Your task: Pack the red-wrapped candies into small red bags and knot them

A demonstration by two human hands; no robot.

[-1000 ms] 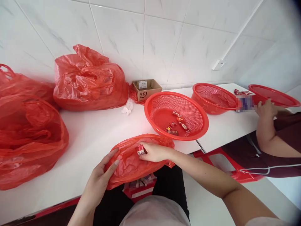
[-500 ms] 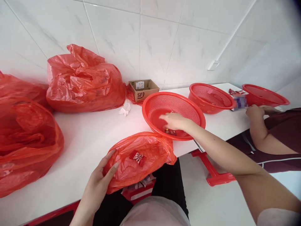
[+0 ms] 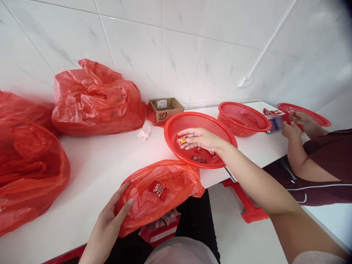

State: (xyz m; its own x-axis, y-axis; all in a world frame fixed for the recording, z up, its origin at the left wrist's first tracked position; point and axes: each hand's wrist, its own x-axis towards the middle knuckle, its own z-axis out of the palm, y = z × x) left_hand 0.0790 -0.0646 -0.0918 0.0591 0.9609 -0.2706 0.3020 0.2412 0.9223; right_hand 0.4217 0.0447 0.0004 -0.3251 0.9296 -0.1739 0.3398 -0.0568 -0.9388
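Fingers of the left hand [image 3: 110,220] spread along the near-left edge of a crumpled translucent red plastic bag [image 3: 162,192], thumb raised against its side, gripping the film at the tabletop's [image 3: 101,165] front edge. Through the bag shows a red wrapped candy with white print [image 3: 157,189].

To the right, the right hand [image 3: 202,139] reaches forward on an outstretched arm over a round red perforated plastic basket [image 3: 176,126], palm down and loosely curled, pinching a small yellow-and-red wrapped candy [image 3: 182,140] at its fingertips. A few more wrapped candies [image 3: 199,158] lie on the basket's floor below it.

Farther right, another person's hands [image 3: 295,124] rest near the far baskets beside a dark sleeve.

The tabletop is plain white and runs along a wall of white marbled tiles [image 3: 178,55].

Counted: three large stuffed red plastic bags [image 3: 96,99] stand at the left and back, the smaller bag makes four; three red baskets sit in a row to the right; one small open cardboard box [image 3: 166,109] stands against the wall, with one crumpled white tissue [image 3: 145,131] just beside it.
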